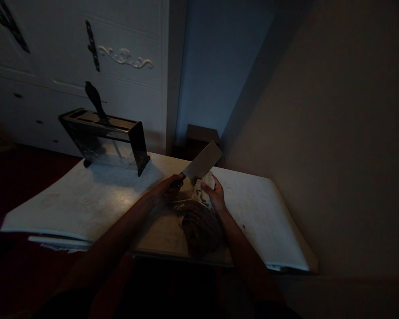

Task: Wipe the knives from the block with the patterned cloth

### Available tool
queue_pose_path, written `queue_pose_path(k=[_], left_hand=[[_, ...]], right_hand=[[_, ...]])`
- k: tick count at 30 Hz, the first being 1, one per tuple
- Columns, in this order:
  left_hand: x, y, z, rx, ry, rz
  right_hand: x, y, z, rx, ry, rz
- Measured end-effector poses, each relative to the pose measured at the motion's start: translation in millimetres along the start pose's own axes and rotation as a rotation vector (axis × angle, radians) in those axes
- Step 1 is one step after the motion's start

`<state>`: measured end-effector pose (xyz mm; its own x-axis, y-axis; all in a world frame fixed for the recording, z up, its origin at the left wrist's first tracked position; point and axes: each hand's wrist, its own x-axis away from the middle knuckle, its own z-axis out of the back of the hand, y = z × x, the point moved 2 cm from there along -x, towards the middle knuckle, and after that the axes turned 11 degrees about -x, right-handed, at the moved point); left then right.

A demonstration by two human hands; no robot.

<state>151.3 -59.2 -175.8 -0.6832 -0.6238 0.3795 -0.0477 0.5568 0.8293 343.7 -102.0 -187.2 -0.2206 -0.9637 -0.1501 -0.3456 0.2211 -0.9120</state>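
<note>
My left hand (pixel 169 189) is wrapped round the dark handle of a cleaver (pixel 203 160). Its broad blade points up and to the right, away from me. Against the lower edge of the blade lies a pale, crumpled cloth (pixel 204 186), gripped in my right hand (pixel 217 195). A dark brown, folded cloth-like bundle (pixel 201 226) rests below it on a board (pixel 159 232); the dim light hides whether the two are one piece. The fingertips of my right hand are partly hidden behind the cloth.
A knife block (pixel 109 128) with clear sides and one black-handled knife (pixel 95 99) stands at the table's back left. The white-covered table (pixel 66 195) ends near a brown wall (pixel 346 168) at right. Behind is a white cabinet (pixel 129 26); a brown box (pixel 202 132) sits beyond the table.
</note>
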Motion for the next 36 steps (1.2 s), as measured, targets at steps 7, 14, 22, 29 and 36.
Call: queue_pose_path(k=[7, 14, 22, 29, 36], left_hand=[[-2.0, 2.0, -4.2, 0.056, 0.047, -0.038], [2.2, 5.3, -1.3, 0.083, 0.058, -0.129], [-0.4, 4.5, -0.2, 0.142, 0.017, -0.076], [-3.8, -0.3, -1.0, 0.076, 0.040, -0.004], [-2.8, -4.1, -7.4, -0.058, 0.072, 0.012]], right_hand=[[5.3, 1.9, -8.7, 0.016, -0.123, -0.077], [5.1, 6.4, -12.9, 0.105, -0.116, -0.127], [-0.6, -0.3, 7.1, 0.255, 0.274, 0.124], [14.7, -18.3, 2.3, 0.368, 0.317, 0.464], [19.5, -6.2, -14.1, 0.520, -0.188, 0.453]])
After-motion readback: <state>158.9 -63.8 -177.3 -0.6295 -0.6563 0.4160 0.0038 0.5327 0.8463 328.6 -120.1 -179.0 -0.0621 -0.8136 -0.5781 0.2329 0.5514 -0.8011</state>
